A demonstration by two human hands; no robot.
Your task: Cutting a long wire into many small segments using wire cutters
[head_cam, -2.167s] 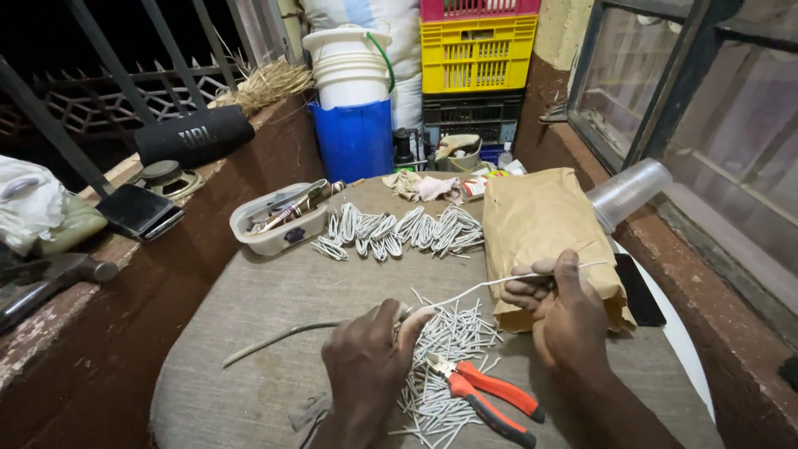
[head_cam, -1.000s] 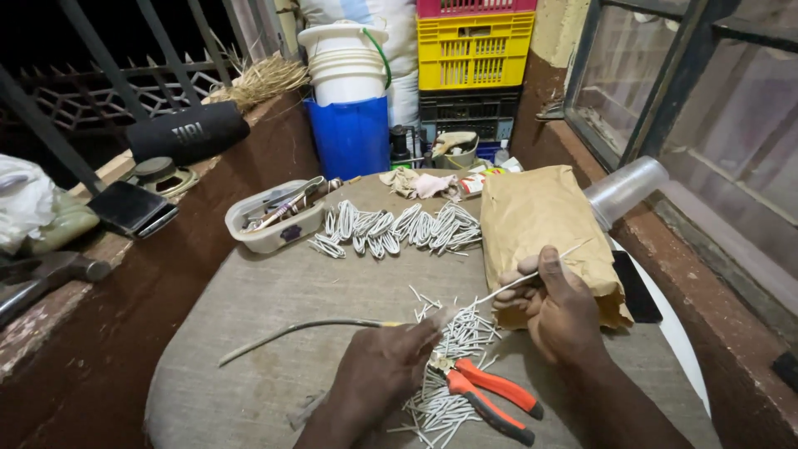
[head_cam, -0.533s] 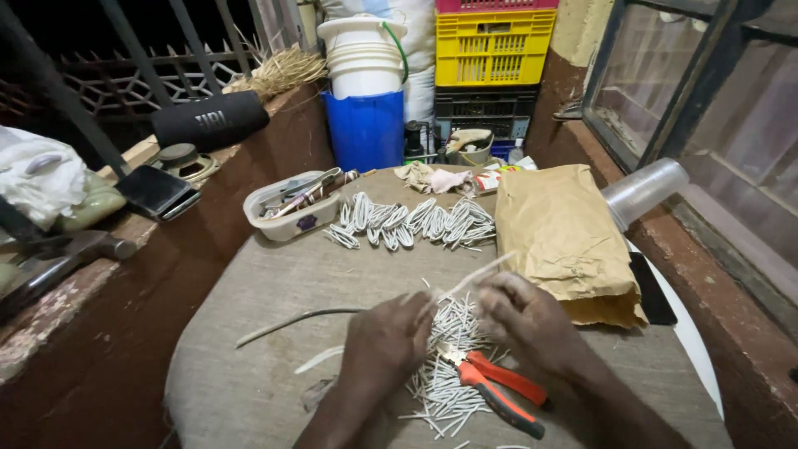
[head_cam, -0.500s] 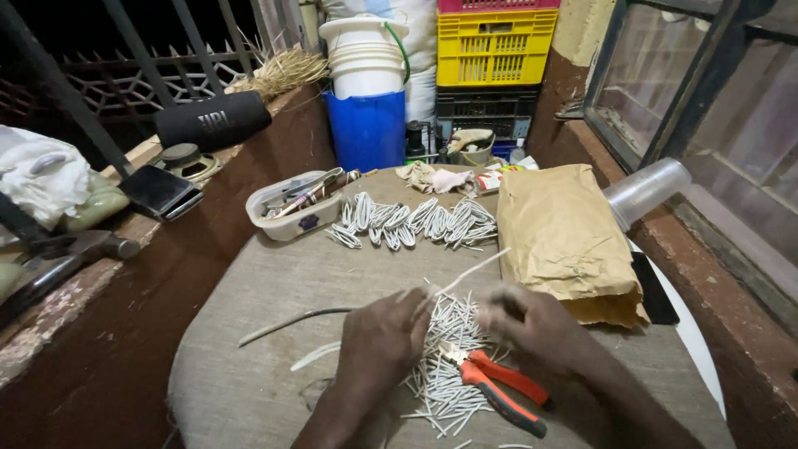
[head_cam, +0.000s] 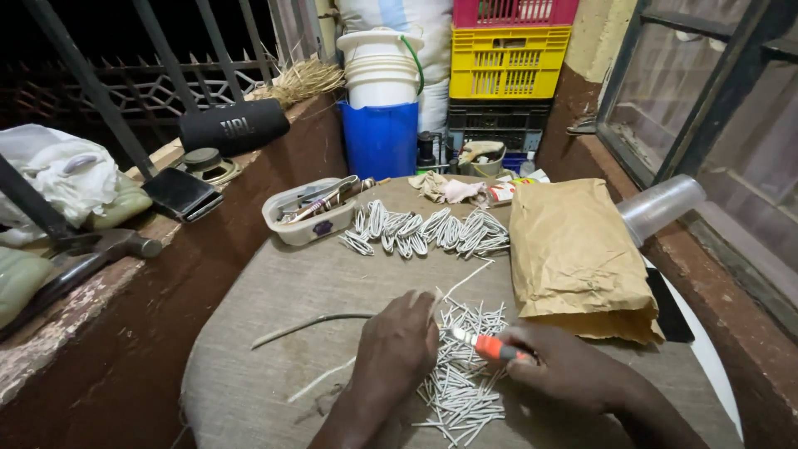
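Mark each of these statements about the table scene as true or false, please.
1. The right hand grips orange-handled pliers. True.
2. The brown paper bag lies left of the pile of short white cut sticks. False: it lies right.
3. The white stacked buckets sit on a blue plastic bucket. True.
4. The left hand rests inside the white oval plastic tray. False: it is at the pile.

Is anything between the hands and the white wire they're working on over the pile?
Nothing visible. The left hand pinches the white wire directly, and the right hand holds the orange-handled pliers right against it, above the pile of cut pieces. The paper bag lies off to the right.
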